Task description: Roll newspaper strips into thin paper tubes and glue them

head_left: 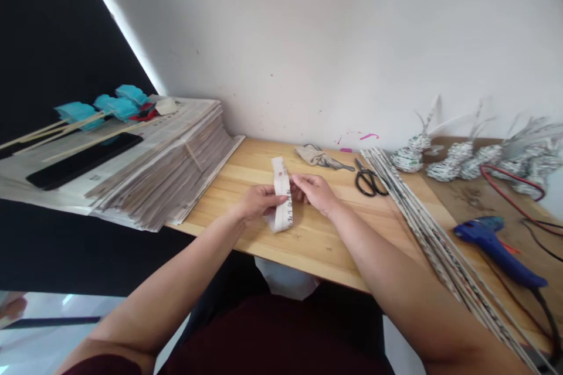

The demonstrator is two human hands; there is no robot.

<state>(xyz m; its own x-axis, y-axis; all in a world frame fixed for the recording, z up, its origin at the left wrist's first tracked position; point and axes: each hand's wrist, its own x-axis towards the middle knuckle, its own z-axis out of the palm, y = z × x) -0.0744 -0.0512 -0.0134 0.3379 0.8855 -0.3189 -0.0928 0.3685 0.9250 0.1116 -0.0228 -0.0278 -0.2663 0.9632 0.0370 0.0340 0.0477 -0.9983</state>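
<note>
A white printed paper strip (pixel 285 214), bent back on itself at its lower end, is held upright over the wooden table (pixel 237 173). My left hand (pixel 256 204) pinches it from the left side, thumb across its face. On the other side, my right hand (pixel 315 192) is closed with its fingertips at the strip's right edge, slightly higher up. Beyond the hands lie a crumpled beige cloth (pixel 314 156) and black-handled scissors (pixel 369 180), both apart from the fingers.
A tall newspaper stack (pixel 193 152) stands left, bearing a phone (pixel 85 159), thin wooden sticks (pixel 57 129) and blue packets (pixel 121 106). Rolled paper sticks (pixel 422 222) run along the right. Past them are a blue glue gun (pixel 499 246) with its cord and several woven paper pieces (pixel 457 159).
</note>
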